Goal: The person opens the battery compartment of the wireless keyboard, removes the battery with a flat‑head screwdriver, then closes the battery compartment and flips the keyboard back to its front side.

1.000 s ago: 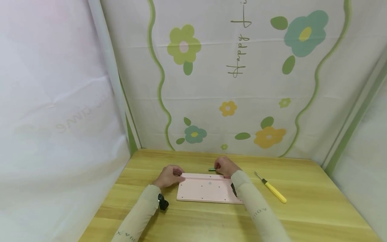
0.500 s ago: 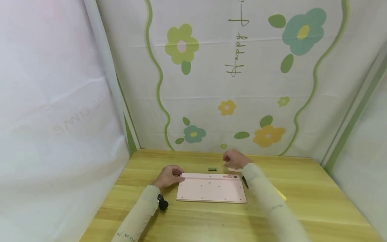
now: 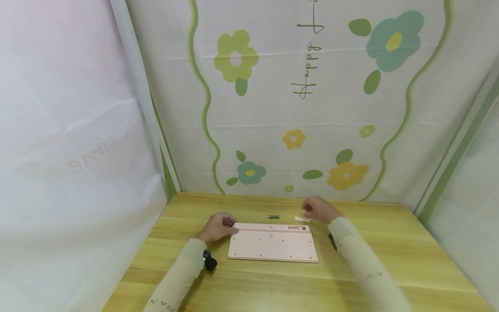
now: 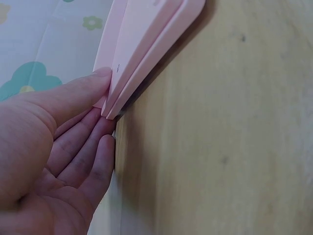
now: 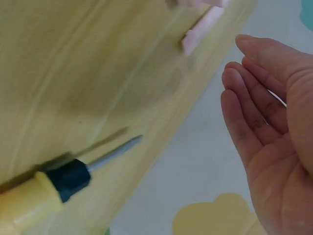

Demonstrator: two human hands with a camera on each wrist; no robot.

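A pink keyboard [image 3: 273,247] lies underside up on the table, its battery slot [image 3: 294,228] uncovered at the upper right, with something reddish showing inside. My left hand [image 3: 217,227] pinches the keyboard's left end, thumb on top and fingers beneath, as the left wrist view shows. Beyond the keyboard's far edge lies a green battery [image 3: 274,216]. A small pink battery cover [image 3: 302,219] rests to the right of it. My right hand [image 3: 322,209] hovers just right of the cover, fingers loosely bent, holding nothing.
A screwdriver with a yellow and black handle [image 5: 68,180] lies on the table in the right wrist view; my right forearm hides it in the head view. A flower-print cloth [image 3: 273,108] hangs behind the table's far edge [image 3: 234,196].
My right hand has let go of the pink cover beyond the keyboard and moved right, away from the battery and the cover. My left hand keeps its place on the keyboard.
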